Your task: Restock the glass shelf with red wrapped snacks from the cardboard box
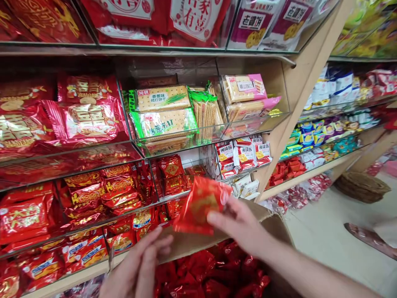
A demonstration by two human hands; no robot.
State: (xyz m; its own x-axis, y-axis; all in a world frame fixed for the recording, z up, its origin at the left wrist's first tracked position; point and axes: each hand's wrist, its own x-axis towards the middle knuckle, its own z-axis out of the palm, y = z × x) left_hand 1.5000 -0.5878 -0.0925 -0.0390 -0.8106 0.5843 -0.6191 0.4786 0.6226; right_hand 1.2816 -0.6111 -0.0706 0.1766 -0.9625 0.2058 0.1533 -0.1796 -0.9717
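Observation:
My right hand (pixel 242 221) pinches a shiny red snack packet (pixel 200 203) with a gold print, thumb on its front face. The packet is held up over the far edge of a cardboard box (pixel 176 242), in front of the lower shelves. Inside the box lie many similar red packets (pixel 198 273). To the left of the box opening is my left hand (pixel 138 260), its fingers stretched out and slightly blurred, with nothing in them. It is apart from the held packet. Just behind that packet, a shelf compartment holds red packets (pixel 172 174) with gold diamond-shaped marks.
Glass-fronted shelves carry green-wrapped crackers (pixel 166 120), pink-wrapped crackers (pixel 245 89), white-and-red packets (pixel 245 153) and red packets (pixel 87 120). A wooden upright (pixel 297 103) divides the shelving. On the floor at right are a brown basket (pixel 361 186) and a person's shoe (pixel 369 240).

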